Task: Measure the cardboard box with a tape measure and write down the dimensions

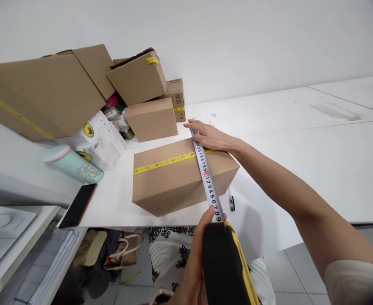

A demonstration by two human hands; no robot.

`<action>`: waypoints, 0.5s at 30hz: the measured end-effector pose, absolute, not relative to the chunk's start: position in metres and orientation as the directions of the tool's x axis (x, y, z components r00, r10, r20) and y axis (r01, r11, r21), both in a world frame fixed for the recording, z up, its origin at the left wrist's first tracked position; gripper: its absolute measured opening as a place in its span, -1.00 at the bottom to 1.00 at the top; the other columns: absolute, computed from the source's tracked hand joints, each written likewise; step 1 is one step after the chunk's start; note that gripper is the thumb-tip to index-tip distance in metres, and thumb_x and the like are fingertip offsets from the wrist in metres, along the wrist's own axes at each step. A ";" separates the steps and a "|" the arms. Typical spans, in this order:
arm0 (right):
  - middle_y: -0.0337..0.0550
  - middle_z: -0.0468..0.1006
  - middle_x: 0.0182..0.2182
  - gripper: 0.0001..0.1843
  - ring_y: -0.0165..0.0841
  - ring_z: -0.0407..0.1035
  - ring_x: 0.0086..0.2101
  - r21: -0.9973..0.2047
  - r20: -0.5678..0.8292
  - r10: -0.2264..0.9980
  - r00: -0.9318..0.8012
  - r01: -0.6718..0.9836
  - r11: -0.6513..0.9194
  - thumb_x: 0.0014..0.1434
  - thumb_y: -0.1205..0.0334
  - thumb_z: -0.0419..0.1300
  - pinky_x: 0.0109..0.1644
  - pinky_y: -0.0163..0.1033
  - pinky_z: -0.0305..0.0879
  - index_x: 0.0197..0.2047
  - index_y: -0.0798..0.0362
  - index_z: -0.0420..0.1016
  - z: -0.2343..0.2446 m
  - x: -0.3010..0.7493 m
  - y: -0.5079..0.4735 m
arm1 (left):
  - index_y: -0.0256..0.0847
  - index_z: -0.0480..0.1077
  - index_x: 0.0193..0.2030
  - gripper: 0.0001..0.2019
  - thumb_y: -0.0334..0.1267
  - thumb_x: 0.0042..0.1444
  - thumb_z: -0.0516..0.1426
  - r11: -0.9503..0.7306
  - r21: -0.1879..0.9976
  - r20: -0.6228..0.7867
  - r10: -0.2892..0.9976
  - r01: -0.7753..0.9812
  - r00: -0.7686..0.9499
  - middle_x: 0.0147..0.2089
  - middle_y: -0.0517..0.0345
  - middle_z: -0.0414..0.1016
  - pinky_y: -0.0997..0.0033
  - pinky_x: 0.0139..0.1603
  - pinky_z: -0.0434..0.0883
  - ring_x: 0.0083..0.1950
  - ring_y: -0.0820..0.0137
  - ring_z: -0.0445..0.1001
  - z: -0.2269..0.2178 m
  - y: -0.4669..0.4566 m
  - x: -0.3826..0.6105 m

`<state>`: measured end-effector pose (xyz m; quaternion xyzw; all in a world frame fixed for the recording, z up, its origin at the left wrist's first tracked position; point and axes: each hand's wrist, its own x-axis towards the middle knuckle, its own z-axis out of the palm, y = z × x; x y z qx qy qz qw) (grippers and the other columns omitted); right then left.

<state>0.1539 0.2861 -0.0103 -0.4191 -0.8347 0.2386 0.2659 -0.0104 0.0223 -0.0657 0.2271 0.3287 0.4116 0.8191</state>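
A closed cardboard box (pixel 165 182) with yellow printed tape along its top stands near the front edge of the white table. Across its top runs the silver blade of a tape measure (pixel 205 178), pulled out from far edge to near. The tape measure's black and yellow case is gripped in my left hand (pixel 193 267), low in front of the table, with the thumb at the blade's mouth. At the box's far edge my right hand (pixel 210 137) holds the blade's end, its thumb against the blade and the other fingers stretched leftward.
More cardboard boxes (pixel 151 120) are stacked at the back left. A mint green tumbler (pixel 75 163) lies by a white avocado-print box (pixel 110 146). A dark phone (pixel 78 205) rests at the table's left corner. A pen (pixel 231 201) lies right of the measured box.
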 end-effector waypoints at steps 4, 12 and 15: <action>-0.04 0.01 0.54 -0.20 0.05 -0.23 0.52 -0.660 0.268 0.840 -0.472 0.546 0.517 0.16 0.28 0.10 0.53 0.34 -0.15 0.48 0.00 0.18 -0.011 0.155 0.286 | 0.28 0.12 0.50 -0.02 0.17 -0.03 0.42 0.617 0.623 -0.365 0.774 -0.482 0.518 0.12 -0.01 0.53 -0.01 0.04 0.55 0.02 0.04 0.59 -0.075 0.032 -0.007; 0.06 0.28 0.43 -0.38 0.01 0.20 0.37 -0.683 0.274 0.857 -0.436 0.539 0.492 0.31 0.21 0.05 0.45 0.26 0.10 0.42 0.04 0.29 -0.011 0.153 0.289 | 0.12 0.25 0.45 0.01 0.13 -0.17 0.49 0.585 0.712 -0.227 0.715 -0.388 0.661 0.13 -0.04 0.43 0.10 0.08 0.51 0.05 0.09 0.53 -0.074 0.011 0.008; 0.08 0.46 0.31 -0.49 -0.04 0.36 0.25 -0.662 0.307 0.839 -0.450 0.533 0.528 0.36 0.22 -0.01 0.36 0.18 0.25 0.31 0.08 0.43 -0.009 0.150 0.284 | 0.03 0.39 0.34 -0.05 0.02 -0.26 0.55 0.613 0.678 -0.213 0.692 -0.405 0.689 0.07 -0.01 0.44 0.18 0.09 0.47 0.02 0.16 0.51 -0.077 0.006 0.014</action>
